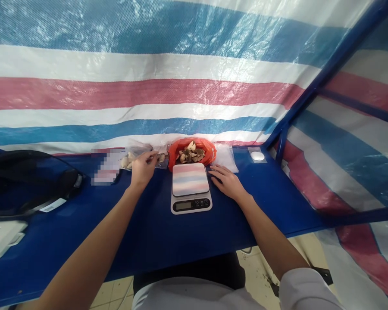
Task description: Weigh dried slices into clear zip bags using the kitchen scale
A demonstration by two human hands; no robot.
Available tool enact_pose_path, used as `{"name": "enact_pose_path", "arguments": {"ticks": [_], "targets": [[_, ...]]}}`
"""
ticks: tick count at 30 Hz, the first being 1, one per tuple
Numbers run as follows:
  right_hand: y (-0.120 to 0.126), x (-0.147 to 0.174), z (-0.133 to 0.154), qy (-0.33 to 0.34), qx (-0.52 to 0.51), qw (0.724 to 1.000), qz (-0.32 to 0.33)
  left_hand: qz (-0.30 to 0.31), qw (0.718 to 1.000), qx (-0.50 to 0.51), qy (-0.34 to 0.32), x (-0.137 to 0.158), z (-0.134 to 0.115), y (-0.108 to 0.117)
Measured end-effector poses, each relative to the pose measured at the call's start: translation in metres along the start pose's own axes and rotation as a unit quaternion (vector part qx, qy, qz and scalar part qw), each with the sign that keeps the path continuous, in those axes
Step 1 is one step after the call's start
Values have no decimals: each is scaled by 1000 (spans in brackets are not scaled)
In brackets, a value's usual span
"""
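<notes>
My left hand (142,168) reaches over clear plastic bags (137,148) with pale and brown dried pieces in them. Its fingers are pinched together at the bag beside the red one; what lies between them is too small to make out. My right hand (226,181) rests flat with fingers spread, just right of the scale and close to a stack of clear empty bags (225,157). Between both hands stands a white kitchen scale (190,180) with nothing on its shiny platform. Right behind it an open red plastic bag (210,150) holds brown and cream dried slices (190,154).
A small clear packet with a white round item (257,156) lies at the right. To the left are a blurred-out flat item (106,168), a black strapped headset (64,185) and a white power strip (3,239). Striped sheeting (148,94) hangs behind the blue table (168,241).
</notes>
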State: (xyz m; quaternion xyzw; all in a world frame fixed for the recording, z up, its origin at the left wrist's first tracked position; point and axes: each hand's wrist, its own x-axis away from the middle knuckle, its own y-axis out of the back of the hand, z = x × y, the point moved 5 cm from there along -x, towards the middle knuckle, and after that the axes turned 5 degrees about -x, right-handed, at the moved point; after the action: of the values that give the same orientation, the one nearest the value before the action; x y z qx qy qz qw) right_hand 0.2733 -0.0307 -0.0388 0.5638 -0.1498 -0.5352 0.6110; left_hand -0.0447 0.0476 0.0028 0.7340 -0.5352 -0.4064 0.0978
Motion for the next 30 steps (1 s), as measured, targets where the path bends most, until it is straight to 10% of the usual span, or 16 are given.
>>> {"name": "enact_pose_path", "arguments": {"ticks": [8, 14, 23, 30], "targets": [[24, -14, 22, 26, -47, 997, -53, -78, 949, 279, 128, 5, -7, 18], [34, -39, 47, 11, -178, 979, -96, 20, 875, 452, 170, 26, -43, -1], [-6, -66, 32, -147, -478, 853, -150, 141, 784, 558, 230, 56, -50, -42], [-10, -61, 24, -190, -540, 804, -158, 162, 773, 564, 242, 62, -41, -44]]}}
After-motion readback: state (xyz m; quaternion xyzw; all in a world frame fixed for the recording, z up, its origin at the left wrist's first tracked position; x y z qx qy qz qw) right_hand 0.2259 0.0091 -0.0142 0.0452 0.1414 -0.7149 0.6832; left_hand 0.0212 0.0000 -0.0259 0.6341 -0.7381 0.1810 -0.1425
